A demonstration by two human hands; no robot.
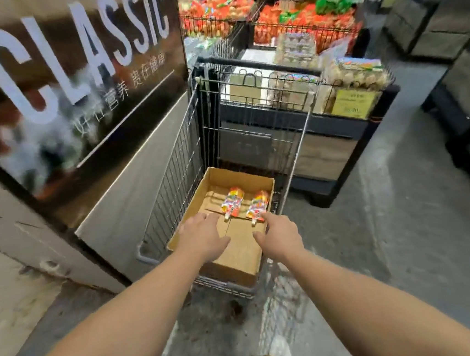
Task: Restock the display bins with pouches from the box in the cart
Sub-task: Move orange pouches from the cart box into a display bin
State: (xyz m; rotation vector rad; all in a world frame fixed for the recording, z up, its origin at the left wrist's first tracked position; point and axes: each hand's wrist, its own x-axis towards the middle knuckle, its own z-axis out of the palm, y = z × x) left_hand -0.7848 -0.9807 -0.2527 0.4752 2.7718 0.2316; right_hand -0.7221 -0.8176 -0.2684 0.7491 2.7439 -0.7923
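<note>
Both my hands reach into the box (236, 252) in the cart (173, 201), my left hand (205, 235) open, my right hand (276, 235) open, fingertips touching one of two pouches (258, 205) at twelve o'clock; display bins (299, 25) beyond.

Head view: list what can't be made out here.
- Left hand, right hand: fingertips blurred; contact with the pouches unclear.
- Pouch print: too small, blurred.
- Display bins: contents motion-blurred.
- Yellow tag: text too small.
- Cart: wheels hidden beneath the box.
</note>
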